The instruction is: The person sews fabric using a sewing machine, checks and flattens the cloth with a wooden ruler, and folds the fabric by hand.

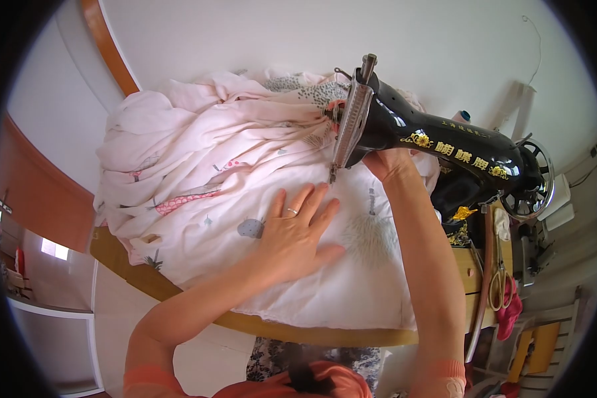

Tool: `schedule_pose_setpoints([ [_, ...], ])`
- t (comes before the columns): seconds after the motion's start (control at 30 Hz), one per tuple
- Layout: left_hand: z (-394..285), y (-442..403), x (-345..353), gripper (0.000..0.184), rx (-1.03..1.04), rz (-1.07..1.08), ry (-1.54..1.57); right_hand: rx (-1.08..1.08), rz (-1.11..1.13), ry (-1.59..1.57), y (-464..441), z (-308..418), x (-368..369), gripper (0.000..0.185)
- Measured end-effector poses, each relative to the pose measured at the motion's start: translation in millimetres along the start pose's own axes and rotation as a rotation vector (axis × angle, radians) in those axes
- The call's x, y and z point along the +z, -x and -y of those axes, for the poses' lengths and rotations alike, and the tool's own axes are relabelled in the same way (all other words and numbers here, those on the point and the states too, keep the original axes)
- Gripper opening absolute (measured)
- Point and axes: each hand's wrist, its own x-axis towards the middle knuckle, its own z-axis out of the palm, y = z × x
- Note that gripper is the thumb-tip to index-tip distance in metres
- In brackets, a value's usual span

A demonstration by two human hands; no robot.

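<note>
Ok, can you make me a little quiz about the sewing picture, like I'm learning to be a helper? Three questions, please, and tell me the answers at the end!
1. True or false: there is a ring on the left hand, which rests on the printed cloth.
2. Pick one: what colour is the big writing on the black sewing machine?
A) blue
B) gold
C) green
3. Short answer: which hand is partly hidden behind the sewing machine?

Key:
1. True.
2. B.
3. The right hand.
</note>
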Motion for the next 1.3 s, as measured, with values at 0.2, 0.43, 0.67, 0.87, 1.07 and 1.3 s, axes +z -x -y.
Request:
schedule_pose_setpoints([
  [0.2, -1.9, 2.8, -0.8, 0.067, 0.006, -0.036, -0.005, 0.015, -0.018, 0.031, -0.6, 0.3, -1.7, 0.027],
  [0.43, -1.8, 1.4, -3.6, 0.066, 0.014, -0.036, 0.009, 0.001, -0.002, 0.035, -1.6, -3.7, -6.0, 0.025],
  [0.67, -2.3, 1.7, -4.1, 0.067, 0.013, -0.042, 0.009, 0.066, -0.318, 0.28, 19.1, 7.3, 9.6, 0.022],
  [0.87, -2.9, 3.0, -2.8, 0.067, -0.011, -0.041, 0.021, -0.096, 0.003, 1.389, 129.8, 30.7, 14.8, 0.028],
  [1.07, -2.4, 3.6, -1.1, 0.068, -0.005, -0.051, -0.015, -0.234, 0.129, 1.989, 196.4, 11.4, -0.1, 0.053],
  [1.3, -0.4, 3.9, 0.8, 0.067, 0.01, -0.056, -0.039, -0.077, 0.027, 2.133, 207.2, 14.9, 1.4, 0.062],
])
